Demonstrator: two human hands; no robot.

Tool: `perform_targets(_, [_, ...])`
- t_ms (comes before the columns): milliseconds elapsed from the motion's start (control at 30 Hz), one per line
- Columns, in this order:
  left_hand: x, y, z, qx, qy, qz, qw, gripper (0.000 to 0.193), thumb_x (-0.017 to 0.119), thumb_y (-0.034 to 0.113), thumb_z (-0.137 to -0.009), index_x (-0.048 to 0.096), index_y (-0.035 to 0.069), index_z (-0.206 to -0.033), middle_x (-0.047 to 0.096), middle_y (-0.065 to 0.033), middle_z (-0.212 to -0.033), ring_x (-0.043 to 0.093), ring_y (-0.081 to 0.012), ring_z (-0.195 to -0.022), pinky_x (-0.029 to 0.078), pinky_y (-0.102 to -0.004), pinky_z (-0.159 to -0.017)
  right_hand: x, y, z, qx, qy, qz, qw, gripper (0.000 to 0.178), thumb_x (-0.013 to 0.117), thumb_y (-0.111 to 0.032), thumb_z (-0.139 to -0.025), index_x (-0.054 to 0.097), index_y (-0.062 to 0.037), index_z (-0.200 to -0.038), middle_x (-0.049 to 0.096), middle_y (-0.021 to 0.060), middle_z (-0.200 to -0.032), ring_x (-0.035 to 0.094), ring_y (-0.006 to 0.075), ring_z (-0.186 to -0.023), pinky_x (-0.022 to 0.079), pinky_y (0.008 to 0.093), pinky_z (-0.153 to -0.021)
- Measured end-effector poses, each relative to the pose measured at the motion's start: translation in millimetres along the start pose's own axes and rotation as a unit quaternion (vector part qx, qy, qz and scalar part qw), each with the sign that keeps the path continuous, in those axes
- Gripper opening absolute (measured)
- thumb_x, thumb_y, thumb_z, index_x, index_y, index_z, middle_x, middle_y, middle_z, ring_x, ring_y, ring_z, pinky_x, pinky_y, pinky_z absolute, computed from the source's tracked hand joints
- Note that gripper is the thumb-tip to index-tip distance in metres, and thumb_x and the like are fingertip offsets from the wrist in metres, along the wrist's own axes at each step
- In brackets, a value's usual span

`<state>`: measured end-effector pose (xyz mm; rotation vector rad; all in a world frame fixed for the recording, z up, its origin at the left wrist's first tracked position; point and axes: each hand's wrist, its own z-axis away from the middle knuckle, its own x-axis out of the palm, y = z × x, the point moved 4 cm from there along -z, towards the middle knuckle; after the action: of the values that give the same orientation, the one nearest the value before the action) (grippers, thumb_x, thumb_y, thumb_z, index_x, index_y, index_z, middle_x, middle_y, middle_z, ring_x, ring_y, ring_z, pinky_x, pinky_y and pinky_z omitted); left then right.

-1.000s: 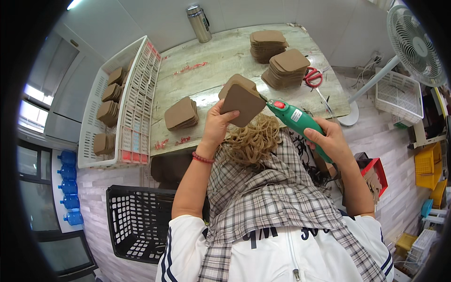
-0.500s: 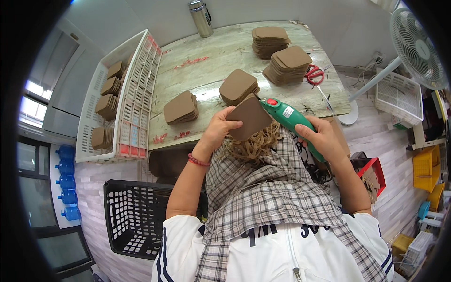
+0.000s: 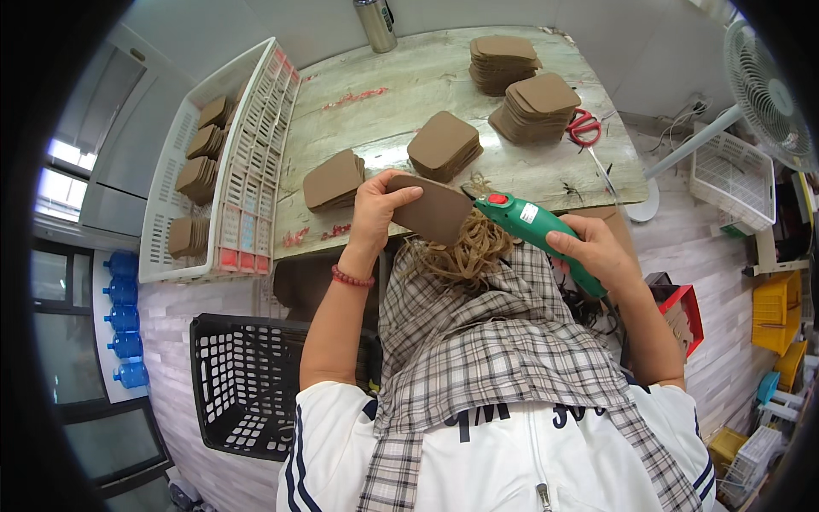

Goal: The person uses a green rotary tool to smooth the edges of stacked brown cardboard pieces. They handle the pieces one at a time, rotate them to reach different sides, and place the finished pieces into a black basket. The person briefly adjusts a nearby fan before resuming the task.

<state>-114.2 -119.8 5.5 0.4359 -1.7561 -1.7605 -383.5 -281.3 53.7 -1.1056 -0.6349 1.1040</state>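
Observation:
My left hand [image 3: 375,209] pinches the near-left edge of a flat brown pad [image 3: 435,213] with rounded corners, thumb on top. The pad is tilted above my lap. In my right hand [image 3: 597,249] is a green handheld electric trimmer [image 3: 522,220] with a red button. Its tip is close by the pad's right edge; whether they touch I cannot tell. Below them, curly brown offcut strips [image 3: 473,252] lie heaped on my checked apron [image 3: 495,354]. On the table just beyond are a middle stack of brown pads [image 3: 444,145] and a left stack [image 3: 333,179].
Two taller pad stacks [image 3: 536,102] and red-handled scissors [image 3: 585,128] occupy the table's [image 3: 392,102] far right. A white crate [image 3: 247,171] of pads stands left, with a black crate [image 3: 247,384] below. A fan [image 3: 763,94] and red box [image 3: 685,316] are right; a steel flask [image 3: 375,26] stands behind.
The pad has turned and tipped to a flatter angle, with my left hand shifted slightly left and up. The trimmer has swung a little right and lower relative to the pad.

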Motion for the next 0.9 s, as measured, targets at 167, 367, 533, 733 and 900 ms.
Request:
perform_targets(167, [6.3,-2.7,0.1,-0.041,-0.043,-0.012,0.998,0.015,0.071,0.000,-0.076,0.065,0.001,-0.089,0.067,-0.0029,-0.082,0.061,-0.0096,-0.071,0.050,-0.0232,-0.068,3.9,2.7,-3.1,-0.012,0.001,0.005,1.000,0.037,0.066,-0.032,-0.086,0.063,0.0033,-0.099,0.059,0.0031,-0.070,0.054,0.0080,-0.059,0.045,0.0224,-0.054])
perform_targets(367, [19.5,-8.4,2.9,-0.090,-0.105,-0.025,0.990,0.017,0.070,-0.002,-0.075,0.065,0.002,-0.090,0.066,-0.0024,-0.083,0.061,-0.0095,-0.073,0.049,-0.0234,-0.070,10.6,2.1,-7.5,-0.002,-0.001,0.015,1.000,0.038,0.066,-0.032,-0.085,0.063,0.0038,-0.099,0.058,0.0028,-0.070,0.054,0.0079,-0.059,0.044,0.0228,-0.054])
perform_targets(533, [25.2,-4.7,4.7,-0.116,-0.147,-0.069,0.980,0.019,0.071,-0.003,-0.074,0.065,0.002,-0.091,0.066,-0.0019,-0.085,0.061,-0.0091,-0.078,0.048,-0.0225,-0.073,15.6,1.4,-14.0,-0.019,-0.010,0.008,1.000,0.038,0.066,-0.032,-0.085,0.063,0.0038,-0.098,0.057,0.0027,-0.069,0.054,0.0081,-0.059,0.044,0.0227,-0.054])
perform_targets(733, [36.8,-8.0,10.1,-0.129,-0.171,-0.016,0.977,0.038,0.069,-0.006,-0.073,0.060,0.004,-0.109,0.066,-0.0033,-0.097,0.061,-0.0098,-0.085,0.049,-0.0239,-0.078,30.0,3.1,-33.0,-0.038,-0.030,-0.010,0.999,0.036,0.064,-0.031,-0.087,0.062,0.0035,-0.097,0.058,0.0028,-0.071,0.053,0.0081,-0.059,0.043,0.0233,-0.053])
perform_targets(900, [-62.5,17.9,-10.5,0.028,0.044,-0.033,0.998,0.038,0.066,-0.002,-0.078,0.058,0.002,-0.114,0.063,-0.0074,-0.098,0.060,-0.0152,-0.086,0.051,-0.0265,-0.076,27.3,4.1,-31.3,-0.046,0.020,-0.031,0.998,0.030,0.061,-0.026,-0.089,0.061,0.0024,-0.100,0.057,0.0029,-0.075,0.053,0.0085,-0.063,0.045,0.0240,-0.057])
